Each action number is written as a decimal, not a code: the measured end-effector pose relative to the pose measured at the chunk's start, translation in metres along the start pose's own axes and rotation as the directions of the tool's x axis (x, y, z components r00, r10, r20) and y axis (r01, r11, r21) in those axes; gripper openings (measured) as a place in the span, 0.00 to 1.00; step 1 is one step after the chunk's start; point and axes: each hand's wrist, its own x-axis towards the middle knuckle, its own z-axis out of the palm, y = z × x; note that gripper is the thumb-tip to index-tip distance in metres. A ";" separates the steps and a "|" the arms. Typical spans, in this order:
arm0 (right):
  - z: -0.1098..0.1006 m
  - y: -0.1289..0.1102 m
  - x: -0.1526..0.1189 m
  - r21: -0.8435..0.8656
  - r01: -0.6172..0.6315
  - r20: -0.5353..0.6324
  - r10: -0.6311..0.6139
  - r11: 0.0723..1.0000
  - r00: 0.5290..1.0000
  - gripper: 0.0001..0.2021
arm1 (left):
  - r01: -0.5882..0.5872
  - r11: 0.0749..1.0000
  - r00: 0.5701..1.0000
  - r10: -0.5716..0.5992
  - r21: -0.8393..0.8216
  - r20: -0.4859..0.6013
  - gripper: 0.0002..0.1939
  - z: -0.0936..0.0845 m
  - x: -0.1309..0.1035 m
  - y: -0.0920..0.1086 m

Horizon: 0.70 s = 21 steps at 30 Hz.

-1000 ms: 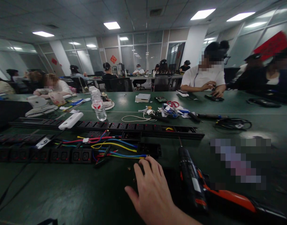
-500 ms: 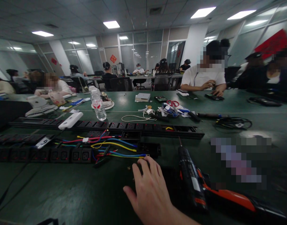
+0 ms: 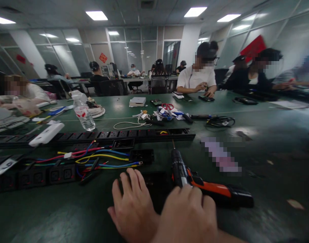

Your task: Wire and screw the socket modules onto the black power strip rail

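Observation:
My right hand [image 3: 132, 200] is palm down low in the middle, fingers slightly apart and thumb to the left, just below the ends of the blue and yellow wires [image 3: 114, 164]. A dark part [image 3: 155, 179] lies beside it. My left hand [image 3: 189, 214], blurred, crosses over my right wrist from the bottom edge. Its knuckles are bent, its fingertips hidden, and it overlaps the view of the orange and black power drill [image 3: 210, 187]. Black socket strips [image 3: 35, 175] with red, blue and yellow wires lie to the left.
Further back are another long socket strip [image 3: 124, 135], a white adapter [image 3: 47, 134], a water bottle [image 3: 85, 113], red scissors [image 3: 167, 107], a white box [image 3: 137, 101] and a coiled black cable [image 3: 221, 121]. A person in white [image 3: 197, 76] handles a dark device across the table.
The view has turned right, shifting the scene left. My left hand has come into view over my right wrist. My right hand stays below the wire ends, its fingers now more bent.

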 end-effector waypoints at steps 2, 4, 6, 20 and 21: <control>0.002 -0.003 -0.001 -0.010 0.011 -0.023 -0.011 1.000 1.000 0.27 | -0.043 0.999 0.999 0.043 -0.028 0.009 0.14 -0.002 0.011 -0.006; 0.004 -0.004 -0.002 -0.013 0.040 -0.045 -0.041 0.999 0.998 0.28 | -0.063 0.998 0.998 0.064 -0.031 0.020 0.22 -0.001 0.017 -0.010; 0.005 -0.003 -0.003 -0.007 0.060 -0.051 -0.060 0.998 0.997 0.29 | -0.057 0.998 0.998 0.058 -0.018 0.034 0.27 0.005 0.018 -0.012; 0.003 0.000 -0.003 0.092 0.001 0.045 -0.006 0.996 0.999 0.29 | 0.035 0.990 0.995 -0.021 -0.139 0.102 0.18 0.005 0.015 -0.018; 0.004 -0.001 -0.003 0.101 -0.009 0.041 0.005 0.995 0.999 0.30 | 0.040 0.989 0.995 -0.027 -0.140 0.099 0.18 0.005 0.015 -0.018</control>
